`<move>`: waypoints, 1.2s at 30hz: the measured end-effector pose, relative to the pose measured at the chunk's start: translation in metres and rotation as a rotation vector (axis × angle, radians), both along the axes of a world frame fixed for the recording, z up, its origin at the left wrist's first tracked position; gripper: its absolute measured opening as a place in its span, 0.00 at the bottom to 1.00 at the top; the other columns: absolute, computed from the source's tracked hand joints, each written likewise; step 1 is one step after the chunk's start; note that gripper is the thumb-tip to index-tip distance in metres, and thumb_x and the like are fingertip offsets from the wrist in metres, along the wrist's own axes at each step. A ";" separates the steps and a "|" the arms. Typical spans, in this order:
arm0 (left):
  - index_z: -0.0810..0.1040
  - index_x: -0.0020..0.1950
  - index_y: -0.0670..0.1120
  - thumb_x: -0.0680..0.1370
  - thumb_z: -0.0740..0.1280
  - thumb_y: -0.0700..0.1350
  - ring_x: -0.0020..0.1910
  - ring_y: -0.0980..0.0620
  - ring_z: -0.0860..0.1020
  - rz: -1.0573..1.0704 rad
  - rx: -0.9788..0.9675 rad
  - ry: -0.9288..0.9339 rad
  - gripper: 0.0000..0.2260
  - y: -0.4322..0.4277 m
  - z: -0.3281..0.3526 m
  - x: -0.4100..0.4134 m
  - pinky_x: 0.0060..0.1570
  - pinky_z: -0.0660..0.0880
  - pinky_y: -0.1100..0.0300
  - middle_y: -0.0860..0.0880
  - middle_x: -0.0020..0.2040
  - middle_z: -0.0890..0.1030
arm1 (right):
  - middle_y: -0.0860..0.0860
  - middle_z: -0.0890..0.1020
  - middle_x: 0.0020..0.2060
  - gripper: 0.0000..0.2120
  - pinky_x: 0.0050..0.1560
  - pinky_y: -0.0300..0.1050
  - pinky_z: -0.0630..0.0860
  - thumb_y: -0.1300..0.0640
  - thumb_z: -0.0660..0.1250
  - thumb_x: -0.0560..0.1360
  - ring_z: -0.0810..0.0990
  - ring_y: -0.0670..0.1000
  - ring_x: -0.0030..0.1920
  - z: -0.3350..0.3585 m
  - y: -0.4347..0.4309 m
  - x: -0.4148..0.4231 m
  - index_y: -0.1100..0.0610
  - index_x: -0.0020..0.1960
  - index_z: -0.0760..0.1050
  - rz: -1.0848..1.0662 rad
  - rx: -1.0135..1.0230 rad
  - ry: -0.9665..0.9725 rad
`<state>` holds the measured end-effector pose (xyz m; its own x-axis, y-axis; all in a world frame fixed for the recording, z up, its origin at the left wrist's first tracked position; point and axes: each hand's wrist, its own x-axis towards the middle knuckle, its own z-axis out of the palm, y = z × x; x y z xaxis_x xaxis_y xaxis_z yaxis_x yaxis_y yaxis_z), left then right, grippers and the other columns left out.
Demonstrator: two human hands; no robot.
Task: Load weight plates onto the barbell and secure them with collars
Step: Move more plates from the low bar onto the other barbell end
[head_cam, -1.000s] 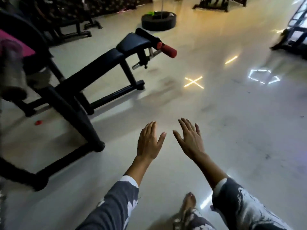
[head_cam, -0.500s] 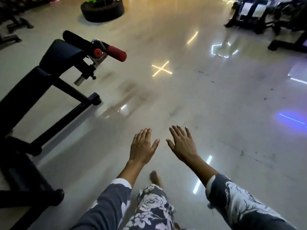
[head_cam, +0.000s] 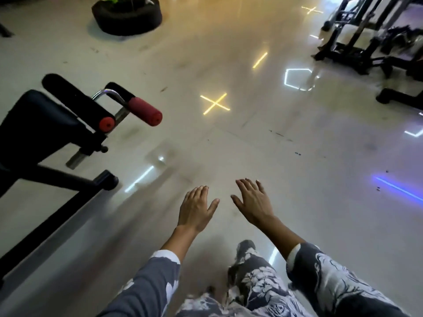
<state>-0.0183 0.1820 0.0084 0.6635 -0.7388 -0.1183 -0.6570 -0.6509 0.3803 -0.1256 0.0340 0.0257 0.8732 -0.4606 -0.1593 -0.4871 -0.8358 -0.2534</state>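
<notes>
My left hand and my right hand are stretched out side by side in front of me over the shiny gym floor. Both have straight, relaxed fingers and hold nothing. Grey flower-patterned sleeves cover my forearms, and a patterned trouser leg shows below them. No barbell, weight plate or collar is in view.
A black padded bench with red foam rollers stands at the left, its foot bar close to my path. A black tyre planter sits far ahead. Black machine frames fill the upper right. Ceiling lights reflect on the floor.
The view has swung right and moved forward: the bench slid left and nearer, the machines at the right came into view. Both hands stayed out in front, open.
</notes>
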 end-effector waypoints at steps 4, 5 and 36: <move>0.65 0.70 0.42 0.79 0.56 0.58 0.68 0.45 0.68 0.020 -0.005 -0.018 0.26 -0.079 -0.011 0.096 0.69 0.62 0.52 0.43 0.70 0.71 | 0.55 0.66 0.72 0.25 0.74 0.49 0.48 0.45 0.52 0.80 0.59 0.53 0.74 -0.013 -0.079 0.097 0.58 0.73 0.58 0.021 0.010 -0.032; 0.65 0.70 0.42 0.79 0.56 0.58 0.69 0.45 0.68 0.028 -0.006 -0.025 0.26 -0.103 -0.014 0.123 0.69 0.62 0.52 0.42 0.70 0.70 | 0.55 0.66 0.71 0.25 0.74 0.49 0.49 0.45 0.52 0.80 0.60 0.53 0.73 -0.017 -0.103 0.126 0.58 0.72 0.58 0.029 0.015 -0.049; 0.67 0.69 0.42 0.79 0.57 0.58 0.67 0.45 0.69 0.570 -0.012 -0.053 0.25 -0.431 0.011 1.025 0.67 0.65 0.54 0.43 0.69 0.72 | 0.54 0.61 0.74 0.26 0.75 0.48 0.43 0.45 0.51 0.80 0.54 0.52 0.75 -0.005 -0.466 1.120 0.57 0.74 0.55 0.593 0.059 -0.057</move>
